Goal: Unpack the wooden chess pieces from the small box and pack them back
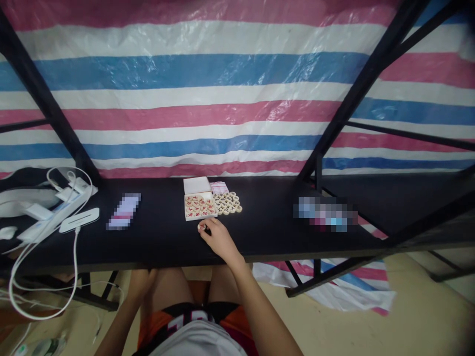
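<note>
Your right hand (pixel 217 237) pinches a round Chinese chess piece (pixel 201 227) just nearer you than the open white box (pixel 193 218) of red-lettered pieces (pixel 198 203). Your left hand (pixel 141 283), farther off, is mostly hidden by the black desk (pixel 156 240); I cannot tell its grip

Striped plastic sheeting (pixel 200 111), metal posts (pixel 341 121) and a narrow desk (pixel 263 240) suggest a makeshift indoor workspace.
</note>
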Available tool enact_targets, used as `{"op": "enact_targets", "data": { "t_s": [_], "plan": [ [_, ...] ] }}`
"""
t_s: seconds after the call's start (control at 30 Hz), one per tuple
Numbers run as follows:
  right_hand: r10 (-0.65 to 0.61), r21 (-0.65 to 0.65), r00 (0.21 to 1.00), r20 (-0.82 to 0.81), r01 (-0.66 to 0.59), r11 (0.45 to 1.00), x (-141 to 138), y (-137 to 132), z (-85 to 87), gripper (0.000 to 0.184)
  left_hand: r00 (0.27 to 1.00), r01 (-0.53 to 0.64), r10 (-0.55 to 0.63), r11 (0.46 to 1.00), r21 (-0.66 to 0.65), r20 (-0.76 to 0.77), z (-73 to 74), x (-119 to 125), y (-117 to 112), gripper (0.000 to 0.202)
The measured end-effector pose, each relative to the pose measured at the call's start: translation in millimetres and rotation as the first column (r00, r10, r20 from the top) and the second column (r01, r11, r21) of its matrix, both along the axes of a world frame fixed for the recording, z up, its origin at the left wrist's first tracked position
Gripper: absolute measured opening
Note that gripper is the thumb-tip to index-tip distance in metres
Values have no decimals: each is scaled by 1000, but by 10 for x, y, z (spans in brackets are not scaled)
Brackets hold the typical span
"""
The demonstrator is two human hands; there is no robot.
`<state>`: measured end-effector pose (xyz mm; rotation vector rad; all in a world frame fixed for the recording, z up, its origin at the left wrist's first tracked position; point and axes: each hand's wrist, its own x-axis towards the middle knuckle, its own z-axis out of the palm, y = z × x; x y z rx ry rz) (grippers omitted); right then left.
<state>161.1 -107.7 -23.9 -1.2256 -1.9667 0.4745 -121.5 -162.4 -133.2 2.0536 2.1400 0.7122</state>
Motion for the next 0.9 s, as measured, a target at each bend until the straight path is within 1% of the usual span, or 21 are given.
{"op": "enact_targets", "data": {
  "t_s": [0.07, 0.1, 0.13, 0.17, 0.2, 0.27, 0.3, 0.33, 0.37, 0.4, 0.47, 0.5, 0.53, 0.6, 0.67, 0.77, 0.9],
  "plan": [
    [6, 9, 1000, -4, -6, 1000, -2, -11, 15, 13, 999, 19, -17, 998, 51, -34, 27, -8, -163, 27],
    [11, 16, 1000, -6, -11, 1000, -3, -18, 23, 16, 997, 59, -55, 995, 80, -53, 59, 5, -259, 26],
    [16, 22, 1000, -8, -16, 1000, -4, -25, 30, 19, 990, 125, -118, 987, 98, -72, 109, 35, -361, 23],
    [23, 27, 1000, -11, -23, 999, -4, -31, 35, 22, 974, 217, -208, 970, 108, -90, 179, 83, -464, 20],
    [31, 28, 999, -16, -31, 999, -3, -35, 37, 24, 939, 339, -328, 935, 109, -104, 268, 148, -562, 17],
    [53, 25, 998, -33, -52, 998, 1, -37, 33, 25, 828, 560, -551, 823, 91, -107, 497, 318, -716, 20],
    [63, 21, 997, -43, -62, 998, 4, -35, 26, 25, 764, 645, -638, 760, 82, -100, 626, 413, -757, 21],
    [73, 18, 996, -51, -72, 997, 7, -30, 16, 24, 722, 692, -686, 715, 98, -90, 756, 508, -767, 22],
    [79, 14, 995, -56, -78, 997, 10, -25, 5, 24, 716, 697, -693, 707, 116, -79, 880, 599, -741, 22],
    [82, 12, 995, -59, -81, 997, 12, -18, -7, 23, 728, 682, -681, 711, 170, -72, 990, 685, -682, 23],
    [83, 14, 995, -53, -83, 996, 16, -5, -27, 21, 785, 609, -618, 754, 247, -51, 1149, 839, -482, 24],
    [86, 17, 995, -45, -85, 996, 18, 1, -34, 20, 833, 538, -552, 794, 282, -34, 1194, 908, -360, 25],
    [91, 20, 995, -37, -90, 996, 19, 6, -37, 20, 856, 507, -515, 814, 284, -49, 1218, 971, -237, 26],
    [107, 14, 994, -25, -107, 994, 25, 11, -35, 20, 880, 475, -463, 846, 243, -105, 1214, 1080, -24, 31],
    [119, -8, 993, -20, -119, 993, 33, 10, -22, 21, 868, 493, -466, 852, 177, -174, 1175, 1151, 105, 32],
    [130, -33, 991, -25, -131, 991, 43, -6, 6, 22, 859, 496, -460, 857, 139, -227, 1117, 1174, 145, 29],
    [180, -30, 983, -31, -181, 983, 50, -32, 32, 25, 873, 467, -424, 869, 165, -239, 1092, 1127, 102, 32]
  ]
}}
